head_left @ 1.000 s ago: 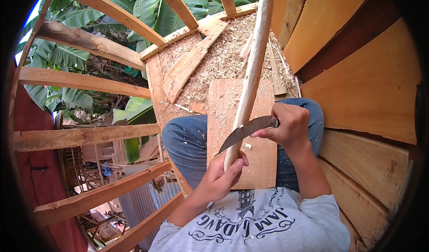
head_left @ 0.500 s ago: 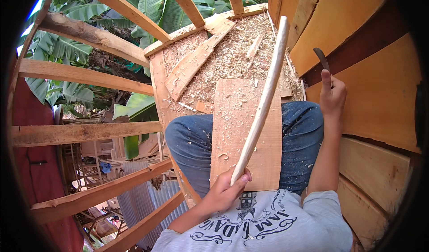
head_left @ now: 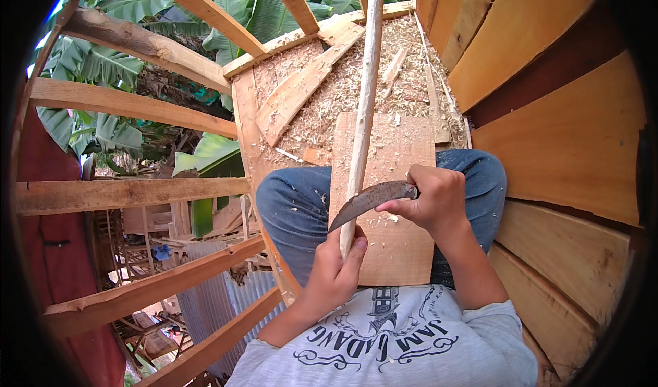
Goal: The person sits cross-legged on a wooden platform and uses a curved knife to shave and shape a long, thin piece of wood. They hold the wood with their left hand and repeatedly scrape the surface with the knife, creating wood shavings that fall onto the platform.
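Holds pale stick (head_left: 364, 109) by its near end in left hand (head_left: 334, 269), lengthwise away from torso (head_left: 384, 342), and curved knife (head_left: 377, 196) (clenched in right hand (head_left: 436, 196)) crosswise just beyond that grip.

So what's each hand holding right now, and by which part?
The left hand grips the pale stick near its lower end; the right hand holds the curved knife by its mostly hidden handle.

Long, slender wooden stick (head_left: 363, 106): pale cream. Curved metal knife blade (head_left: 370, 198): dark grey — mottled rusty brown. Flat rectangular wooden board (head_left: 404, 250): pinkish tan, pale flecks. Curled wood shavings (head_left: 403, 99) beyond board's far edge: straw-yellow. Denim trousers (head_left: 291, 198): faded blue, white-speckled. Cloth shirt (head_left: 476, 342): light grey — black print.
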Demonstrator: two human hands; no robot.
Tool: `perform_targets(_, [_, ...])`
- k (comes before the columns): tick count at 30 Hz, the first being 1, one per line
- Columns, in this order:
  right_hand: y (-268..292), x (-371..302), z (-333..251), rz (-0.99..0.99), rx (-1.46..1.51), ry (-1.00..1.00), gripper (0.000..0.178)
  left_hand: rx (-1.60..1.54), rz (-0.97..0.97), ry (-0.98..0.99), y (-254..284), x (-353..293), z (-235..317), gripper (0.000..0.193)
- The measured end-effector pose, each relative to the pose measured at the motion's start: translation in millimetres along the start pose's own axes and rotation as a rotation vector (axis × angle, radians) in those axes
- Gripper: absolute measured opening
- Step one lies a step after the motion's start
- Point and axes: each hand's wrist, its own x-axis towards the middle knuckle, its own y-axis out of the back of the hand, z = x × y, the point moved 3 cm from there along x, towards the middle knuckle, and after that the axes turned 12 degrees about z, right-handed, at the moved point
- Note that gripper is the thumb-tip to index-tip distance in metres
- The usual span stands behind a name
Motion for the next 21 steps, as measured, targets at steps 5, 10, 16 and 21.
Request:
perform_targets(5, [4, 11, 8, 0.043, -0.042, 0.005, 0.076, -0.014, -0.019, 0.101, -1, 0, 8, 0.01])
perform_targets(10, [19, 29, 82, 0.125, -0.06, -0.536, 0.077, 0.042, -0.131, 0.07, -5, -19, 7, 0.009])
perform_targets(16, [26, 5, 27, -0.045, -0.021, -0.284, 0.074, 0.031, 0.054, 0.179, 13, -2, -7, 0.006])
perform_targets(21, [0, -22, -21, -0.124, 0.109, -0.089, 0.075, 0.129, 0.005, -0.113, 3, 1, 9, 0.026])
